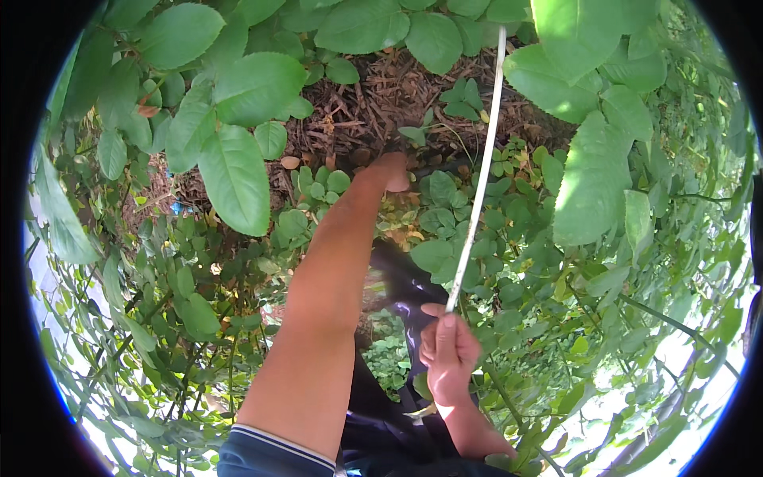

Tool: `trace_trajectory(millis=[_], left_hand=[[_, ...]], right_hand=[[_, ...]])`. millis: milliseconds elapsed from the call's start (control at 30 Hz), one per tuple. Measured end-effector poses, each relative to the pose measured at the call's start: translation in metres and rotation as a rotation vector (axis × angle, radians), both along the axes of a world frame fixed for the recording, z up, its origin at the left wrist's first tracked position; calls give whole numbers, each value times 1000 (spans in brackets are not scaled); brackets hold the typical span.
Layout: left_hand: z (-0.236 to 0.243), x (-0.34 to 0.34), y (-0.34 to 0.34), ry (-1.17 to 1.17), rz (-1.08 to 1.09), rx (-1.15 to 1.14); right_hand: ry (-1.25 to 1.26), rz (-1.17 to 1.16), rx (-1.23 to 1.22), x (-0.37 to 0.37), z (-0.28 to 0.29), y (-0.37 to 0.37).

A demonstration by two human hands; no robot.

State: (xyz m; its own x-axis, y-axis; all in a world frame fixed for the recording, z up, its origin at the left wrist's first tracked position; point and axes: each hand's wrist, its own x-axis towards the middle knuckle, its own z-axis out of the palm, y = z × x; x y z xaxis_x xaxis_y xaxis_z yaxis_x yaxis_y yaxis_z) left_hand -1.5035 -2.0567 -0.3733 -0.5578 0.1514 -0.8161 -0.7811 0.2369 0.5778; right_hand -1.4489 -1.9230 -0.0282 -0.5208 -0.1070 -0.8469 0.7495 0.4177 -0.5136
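My right hand (450, 348) is closed around the lower end of a long, thin white rod (481, 183), its thumb lying along it. From there the rod slants up and slightly right, its far end among the leaves at the top. My left arm stretches forward, and my left hand (389, 172) is down low at the border of the mulch (373, 95) and small green plants. Its fingers are turned down and mostly hidden, so whether they grip anything does not show.
Large serrated leaves (238, 179) hang close at upper left, with more leaves (594, 179) at upper right. Dense leafy stems (199, 310) surround both arms. A green cane (675, 326) crosses at right. A small blue scrap (183, 208) lies on the ground at left.
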Motion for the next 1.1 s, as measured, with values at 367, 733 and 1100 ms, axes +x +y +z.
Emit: trace_trajectory(millis=[367,733,1100], left_hand=[[29,-2,-11,-26,19,-23],[41,-2,-15,-28,-49,50],[24,3,2,-8,13,-51]], right_hand=[[-230,-147,215,9,-11,18],[-425,-198,125,9,-16,20],[50,5,-48,12,-17,20]])
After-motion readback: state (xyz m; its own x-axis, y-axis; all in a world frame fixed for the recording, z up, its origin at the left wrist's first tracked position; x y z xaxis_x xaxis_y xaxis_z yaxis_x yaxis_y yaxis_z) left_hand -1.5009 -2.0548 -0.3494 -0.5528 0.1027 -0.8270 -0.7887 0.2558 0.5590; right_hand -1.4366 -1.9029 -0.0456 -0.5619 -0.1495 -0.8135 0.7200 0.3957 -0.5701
